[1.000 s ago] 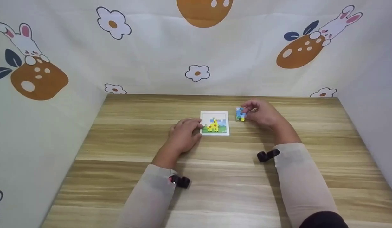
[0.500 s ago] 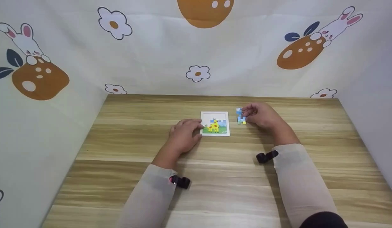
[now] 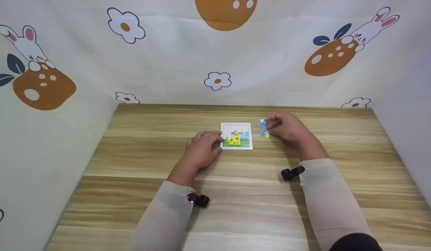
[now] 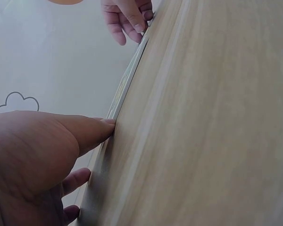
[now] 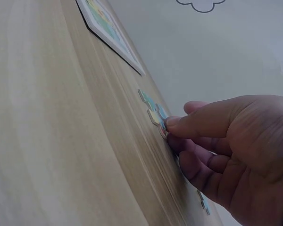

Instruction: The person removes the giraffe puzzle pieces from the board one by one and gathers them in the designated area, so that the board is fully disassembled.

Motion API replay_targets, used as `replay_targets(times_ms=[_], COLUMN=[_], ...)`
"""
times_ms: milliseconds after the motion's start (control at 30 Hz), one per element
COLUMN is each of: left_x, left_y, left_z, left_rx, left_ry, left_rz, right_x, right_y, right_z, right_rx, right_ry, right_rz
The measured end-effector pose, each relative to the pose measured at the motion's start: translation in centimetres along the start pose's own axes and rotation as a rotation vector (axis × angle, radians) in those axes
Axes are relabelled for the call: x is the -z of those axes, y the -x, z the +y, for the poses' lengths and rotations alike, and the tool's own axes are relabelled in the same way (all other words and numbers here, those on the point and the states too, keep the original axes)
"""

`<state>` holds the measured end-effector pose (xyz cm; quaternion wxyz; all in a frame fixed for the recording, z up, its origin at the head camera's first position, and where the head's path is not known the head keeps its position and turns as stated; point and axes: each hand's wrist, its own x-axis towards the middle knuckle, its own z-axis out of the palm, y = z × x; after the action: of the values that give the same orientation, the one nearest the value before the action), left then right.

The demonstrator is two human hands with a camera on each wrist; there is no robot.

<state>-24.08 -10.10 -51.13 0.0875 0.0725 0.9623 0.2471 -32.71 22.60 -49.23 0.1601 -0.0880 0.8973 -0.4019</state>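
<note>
A small square jigsaw board (image 3: 236,148) with a white border lies on the table in the head view. Its lower part shows a yellow giraffe on green and blue; the upper part is plain white. My left hand (image 3: 203,149) rests at its left side, fingers relaxed, with the thumb (image 4: 100,129) against the board's edge. Right of the board, my right hand (image 3: 286,128) pinches a yellow-and-blue puzzle piece (image 5: 154,117) between thumb and fingers, low over the table. A green-blue piece (image 5: 146,98) lies right beside it. Another blue piece (image 3: 262,122) lies farther back, partly covered by the fingers.
The wood-grain table (image 3: 236,202) meets a printed cloth wall (image 3: 166,66) close behind the board, with more walls left and right. Black wrist cameras (image 3: 200,200) sit on both sleeves. Another piece (image 5: 203,203) shows beyond the right hand.
My right hand has shifted slightly toward the near side, and the pieces under it have spread apart, one moving nearer me. The left hand and the board have hardly moved.
</note>
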Motion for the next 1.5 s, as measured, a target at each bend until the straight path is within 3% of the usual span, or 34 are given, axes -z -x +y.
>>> replay_targets(times_ms=[267,500,967,1500], left_x=[0.2,0.3,0.3,0.2], left_y=[0.2,0.2,-0.1,0.0], left_z=[0.1,-0.1,-0.1,-0.3], left_rx=[-0.014,-0.022,-0.010,-0.021], left_ry=[0.007,0.008,-0.003,0.007], left_rz=[-0.011,-0.012,-0.028,-0.013], right_x=[-0.4,-1.3,-5.4,-7.5], right_y=[0.2,0.4,-0.4,-1.3], right_z=[-0.8,-2.8,-7.3,-6.5], right_rx=[0.033,0.045,0.148,0.111], right_ry=[-0.029,-0.033,-0.037,0.125], right_rz=[0.008,0.012,-0.036,-0.102])
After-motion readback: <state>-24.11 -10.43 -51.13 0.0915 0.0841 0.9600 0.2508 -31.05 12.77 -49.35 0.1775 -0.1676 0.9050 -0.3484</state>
